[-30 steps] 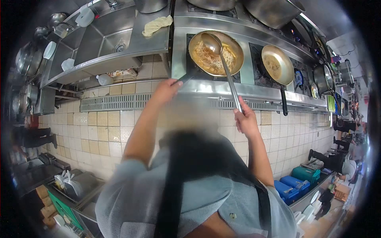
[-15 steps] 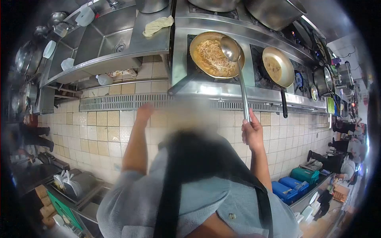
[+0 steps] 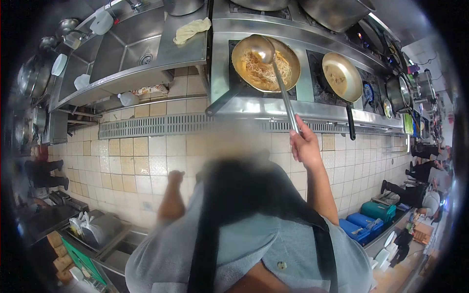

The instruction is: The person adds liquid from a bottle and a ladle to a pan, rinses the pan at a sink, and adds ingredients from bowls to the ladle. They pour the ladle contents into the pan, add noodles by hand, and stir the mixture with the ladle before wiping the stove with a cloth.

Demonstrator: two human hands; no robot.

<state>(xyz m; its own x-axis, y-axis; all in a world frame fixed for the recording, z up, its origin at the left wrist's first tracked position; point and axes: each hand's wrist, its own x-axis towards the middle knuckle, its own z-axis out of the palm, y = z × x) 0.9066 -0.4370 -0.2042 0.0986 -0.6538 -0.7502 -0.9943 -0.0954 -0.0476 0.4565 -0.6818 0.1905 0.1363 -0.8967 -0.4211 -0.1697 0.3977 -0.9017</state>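
My right hand [image 3: 307,144] is closed round the end of a long metal ladle [image 3: 285,93]. The ladle's bowl [image 3: 262,49] rests over the upper left part of a frying pan [image 3: 296,73] on the stove. Thin noodles [image 3: 264,73] in an orange-brown sauce fill that pan, partly hidden by the ladle. Its dark handle [image 3: 222,102] points down and left, with no hand on it. My left hand [image 3: 176,177] hangs low over the tiled floor, fingers curled in and nothing seen in them.
A second frying pan [image 3: 352,80] with brownish liquid sits to the right, its handle [image 3: 351,122] jutting past the stove front. Large pots [image 3: 337,14] stand behind. At left is a metal sink [image 3: 129,49] with a cloth [image 3: 191,31] beside it. Other people [image 3: 427,200] stand far right.
The ladle's bowl has moved left and up across the noodles, and my right hand has shifted slightly left and up. My left hand has drawn back towards my body.
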